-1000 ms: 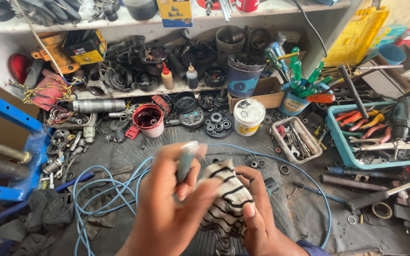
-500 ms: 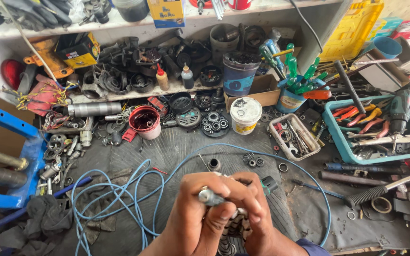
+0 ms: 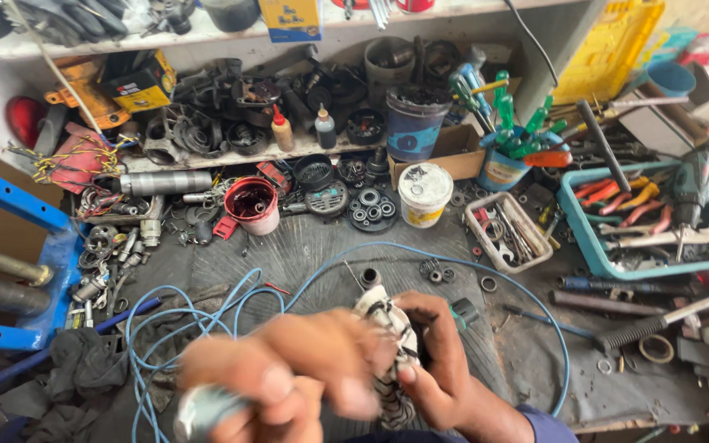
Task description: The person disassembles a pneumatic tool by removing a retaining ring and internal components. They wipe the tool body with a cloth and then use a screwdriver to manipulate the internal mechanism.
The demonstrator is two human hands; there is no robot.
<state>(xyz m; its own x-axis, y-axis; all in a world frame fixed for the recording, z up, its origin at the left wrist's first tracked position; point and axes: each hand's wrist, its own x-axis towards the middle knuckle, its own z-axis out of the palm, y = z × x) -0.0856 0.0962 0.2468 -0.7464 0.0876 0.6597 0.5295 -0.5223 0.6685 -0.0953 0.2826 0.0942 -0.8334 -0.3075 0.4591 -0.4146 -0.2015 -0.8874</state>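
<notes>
**Metal part drawn clear of the rag**

The left hand (image 3: 289, 369), blurred, now grips a small metal part (image 3: 207, 410) low at the frame's edge, pulled away from the striped rag (image 3: 387, 328), which the right hand (image 3: 436, 361) clutches above the table (image 3: 305, 246).

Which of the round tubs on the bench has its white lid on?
The white tub by the cardboard box is lidded. The red-rimmed tub stands open, and so does the dark bucket behind.
</notes>
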